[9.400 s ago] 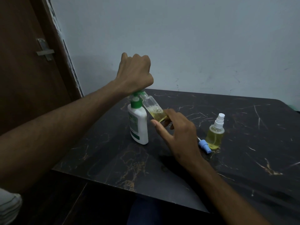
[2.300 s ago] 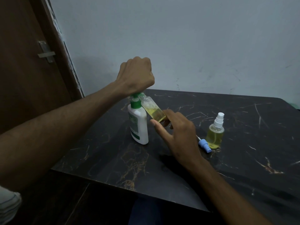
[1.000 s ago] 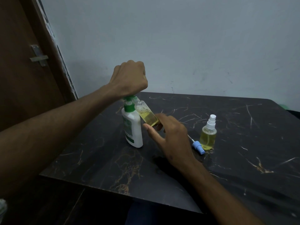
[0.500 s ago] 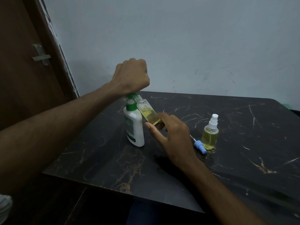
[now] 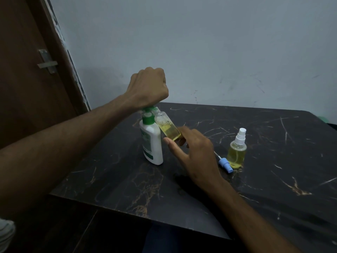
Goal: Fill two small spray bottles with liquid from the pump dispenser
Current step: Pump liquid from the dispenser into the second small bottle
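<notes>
- Marble table (image 5: 255, 179) bears everything.
- Left hand (image 5: 148, 88), fingers curled, presses the dispenser (image 5: 152, 143) pump.
- Right hand (image 5: 195, 152) pinches the open bottle (image 5: 166, 127), tilted at the spout, partly yellow.
- Capped bottle (image 5: 236, 150) stands right, full.
- Blue sprayer (image 5: 225, 164) lies beside it.

Pump dispenser (image 5: 152, 143) head hidden beneath left hand (image 5: 148, 88); label print too small.
</notes>
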